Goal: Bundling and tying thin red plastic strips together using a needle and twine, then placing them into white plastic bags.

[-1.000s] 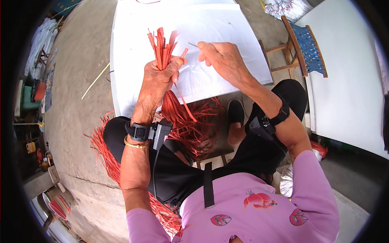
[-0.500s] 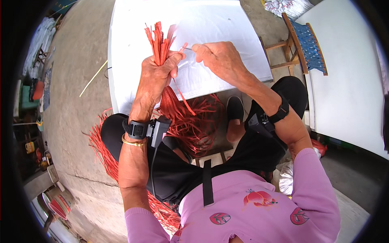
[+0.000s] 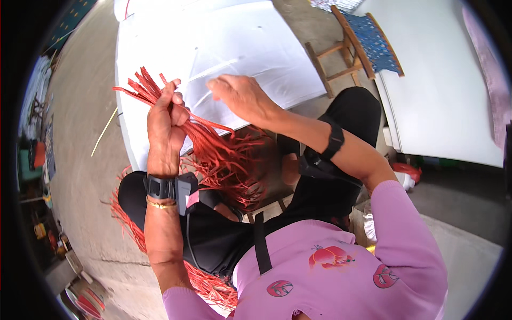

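A bundle of thin red strips [image 3: 210, 152] is gripped in my left hand [image 3: 166, 120], over the near left part of a white-covered table [image 3: 240, 40]. Its short ends fan out above the fist; the long tails hang past the table edge between my knees. One strip end shows at the tips of my left thumb and fingers. Apart from the bundle, to its right, my right hand [image 3: 242, 97] hovers above the white cover with curled fingers. The hand is slightly blurred, and what its fingers hold cannot be made out.
More red strips [image 3: 210, 288] lie beside my left leg. A wooden stool with a blue woven seat [image 3: 370, 42] stands beyond the table's right side. Farther right is a large white surface [image 3: 432, 85]. A thin pale strip [image 3: 104, 132] lies on the floor at left.
The bundle has tilted to the left in my left hand. My right hand, earlier pinching a thin tool against a strip by the left thumb, has drawn away. The whole view has shifted.
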`<act>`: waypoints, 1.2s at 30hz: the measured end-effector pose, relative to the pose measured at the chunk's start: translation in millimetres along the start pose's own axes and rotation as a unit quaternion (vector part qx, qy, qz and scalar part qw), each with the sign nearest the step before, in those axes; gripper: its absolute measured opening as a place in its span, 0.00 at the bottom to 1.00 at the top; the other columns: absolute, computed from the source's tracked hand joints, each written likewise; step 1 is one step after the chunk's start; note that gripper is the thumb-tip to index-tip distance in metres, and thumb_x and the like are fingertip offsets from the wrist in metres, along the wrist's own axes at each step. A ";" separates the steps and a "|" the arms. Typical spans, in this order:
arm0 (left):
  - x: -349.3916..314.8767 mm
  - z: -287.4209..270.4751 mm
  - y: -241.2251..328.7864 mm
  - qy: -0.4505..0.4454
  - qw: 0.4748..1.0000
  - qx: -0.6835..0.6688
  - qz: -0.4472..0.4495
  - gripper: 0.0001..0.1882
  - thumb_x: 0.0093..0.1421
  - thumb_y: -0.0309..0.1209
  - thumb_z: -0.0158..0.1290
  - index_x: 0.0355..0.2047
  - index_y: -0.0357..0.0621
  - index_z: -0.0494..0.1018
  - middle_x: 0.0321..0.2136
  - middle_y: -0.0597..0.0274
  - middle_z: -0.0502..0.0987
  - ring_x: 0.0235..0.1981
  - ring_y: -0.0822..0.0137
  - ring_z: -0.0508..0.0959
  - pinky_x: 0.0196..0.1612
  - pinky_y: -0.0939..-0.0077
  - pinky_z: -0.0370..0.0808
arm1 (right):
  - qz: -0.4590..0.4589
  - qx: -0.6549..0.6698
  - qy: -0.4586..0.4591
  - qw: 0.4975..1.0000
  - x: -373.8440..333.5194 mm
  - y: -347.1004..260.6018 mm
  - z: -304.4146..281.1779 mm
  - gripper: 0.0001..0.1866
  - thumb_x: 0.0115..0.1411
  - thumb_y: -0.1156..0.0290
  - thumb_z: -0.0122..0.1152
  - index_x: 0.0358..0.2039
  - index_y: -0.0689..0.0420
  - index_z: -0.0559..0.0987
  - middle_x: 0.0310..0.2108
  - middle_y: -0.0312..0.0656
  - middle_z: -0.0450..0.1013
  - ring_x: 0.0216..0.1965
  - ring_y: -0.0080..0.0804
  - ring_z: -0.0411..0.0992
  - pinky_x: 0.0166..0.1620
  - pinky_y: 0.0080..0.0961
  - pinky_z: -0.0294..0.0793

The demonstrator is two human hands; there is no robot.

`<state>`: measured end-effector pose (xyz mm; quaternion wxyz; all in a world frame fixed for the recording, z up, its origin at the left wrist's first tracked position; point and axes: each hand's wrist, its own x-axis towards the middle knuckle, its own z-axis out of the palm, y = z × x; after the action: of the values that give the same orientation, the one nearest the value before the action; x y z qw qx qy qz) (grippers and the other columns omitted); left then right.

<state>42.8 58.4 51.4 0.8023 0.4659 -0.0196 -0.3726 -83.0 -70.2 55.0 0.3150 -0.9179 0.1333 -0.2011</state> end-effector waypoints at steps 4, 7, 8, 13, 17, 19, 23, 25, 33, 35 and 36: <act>-21.1 17.7 -26.5 -0.034 0.994 0.074 -0.069 0.10 0.62 0.34 0.47 0.37 0.40 0.72 0.20 0.74 0.70 0.09 0.84 0.50 0.12 0.89 0.47 | 0.161 0.456 -0.011 0.875 1.7 7.8 -5.6 0.19 0.62 0.57 0.45 0.35 0.60 0.77 0.36 0.40 0.74 0.37 0.25 0.68 0.41 0.23 0.66; -25.6 26.5 -33.6 -0.017 0.997 0.056 -0.052 0.10 0.61 0.32 0.48 0.36 0.37 0.73 0.20 0.70 0.70 0.10 0.82 0.51 0.13 0.86 0.47 | 0.071 0.469 -0.020 0.880 -4.4 13.4 -7.7 0.19 0.62 0.60 0.43 0.39 0.62 0.75 0.38 0.41 0.73 0.40 0.26 0.68 0.45 0.23 0.65; -24.7 27.4 -31.4 -0.049 0.996 0.036 -0.067 0.10 0.61 0.32 0.48 0.35 0.37 0.73 0.20 0.70 0.69 0.10 0.82 0.51 0.13 0.86 0.47 | 0.068 0.429 -0.003 0.901 -6.8 14.3 -7.6 0.18 0.63 0.61 0.43 0.40 0.63 0.75 0.40 0.42 0.72 0.42 0.27 0.68 0.46 0.24 0.65; -25.2 34.7 -31.2 -0.028 0.998 0.027 -0.052 0.10 0.61 0.32 0.48 0.34 0.37 0.72 0.20 0.69 0.69 0.10 0.82 0.52 0.13 0.86 0.47 | -0.079 0.228 0.124 0.962 -19.4 3.5 -6.7 0.15 0.60 0.69 0.41 0.38 0.65 0.75 0.38 0.49 0.73 0.37 0.42 0.70 0.49 0.30 0.66; -30.6 42.8 -46.4 -0.124 0.985 0.011 -0.116 0.10 0.59 0.31 0.51 0.36 0.37 0.73 0.26 0.62 0.76 0.10 0.82 0.53 0.12 0.87 0.48 | -0.057 0.346 0.068 0.934 -23.2 2.4 -42.0 0.15 0.60 0.64 0.45 0.27 0.62 0.73 0.26 0.42 0.73 0.31 0.28 0.71 0.36 0.23 0.70; -26.7 42.4 -49.5 -0.114 0.981 0.086 -0.127 0.12 0.59 0.32 0.51 0.39 0.37 0.72 0.27 0.63 0.76 0.10 0.83 0.53 0.12 0.88 0.49 | 0.032 0.505 0.047 0.861 -17.5 10.1 -63.9 0.20 0.60 0.58 0.45 0.20 0.61 0.72 0.20 0.39 0.71 0.23 0.24 0.69 0.29 0.23 0.70; -10.7 34.0 -58.1 -0.039 0.952 0.298 -0.059 0.13 0.58 0.31 0.52 0.41 0.37 0.72 0.28 0.63 0.76 0.10 0.84 0.52 0.12 0.88 0.47 | 0.041 -0.029 0.005 0.999 -29.5 44.7 -92.2 0.23 0.56 0.54 0.51 0.19 0.62 0.76 0.17 0.47 0.71 0.21 0.37 0.72 0.27 0.35 0.71; -5.0 28.9 -67.7 -0.086 0.936 0.328 -0.091 0.12 0.55 0.29 0.54 0.38 0.36 0.74 0.28 0.64 0.76 0.13 0.83 0.60 0.15 0.88 0.55 | 0.004 -0.265 -0.047 0.963 -44.6 63.7 -86.2 0.23 0.55 0.53 0.53 0.19 0.62 0.77 0.16 0.50 0.71 0.21 0.43 0.73 0.26 0.39 0.71; -10.9 34.0 -104.1 -0.156 0.841 0.512 0.073 0.14 0.50 0.29 0.60 0.37 0.36 0.75 0.28 0.66 0.76 0.28 0.76 0.71 0.33 0.80 0.69 | 0.032 -0.368 -0.091 0.925 -53.6 120.7 -80.9 0.21 0.55 0.55 0.53 0.19 0.60 0.78 0.18 0.53 0.72 0.23 0.49 0.73 0.24 0.40 0.71; -14.7 38.4 -107.3 -0.152 0.710 0.654 0.213 0.16 0.48 0.30 0.61 0.38 0.39 0.74 0.28 0.61 0.75 0.27 0.69 0.73 0.34 0.75 0.70 | 0.029 -0.359 -0.085 0.929 -53.8 125.8 -79.6 0.21 0.55 0.55 0.54 0.19 0.61 0.78 0.18 0.53 0.72 0.23 0.50 0.73 0.24 0.41 0.71; -17.1 40.3 -108.9 -0.155 0.678 0.674 0.247 0.14 0.48 0.30 0.60 0.35 0.42 0.74 0.29 0.55 0.74 0.29 0.58 0.75 0.34 0.71 0.71 | 0.039 -0.353 -0.088 0.931 -54.1 128.0 -79.1 0.21 0.55 0.54 0.53 0.19 0.61 0.78 0.19 0.53 0.72 0.23 0.50 0.73 0.24 0.41 0.71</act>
<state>-48.0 8.0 -3.5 0.3192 0.7945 -0.5039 -0.1137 -181.7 -189.6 15.7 -0.0118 -0.9780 0.2028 -0.0470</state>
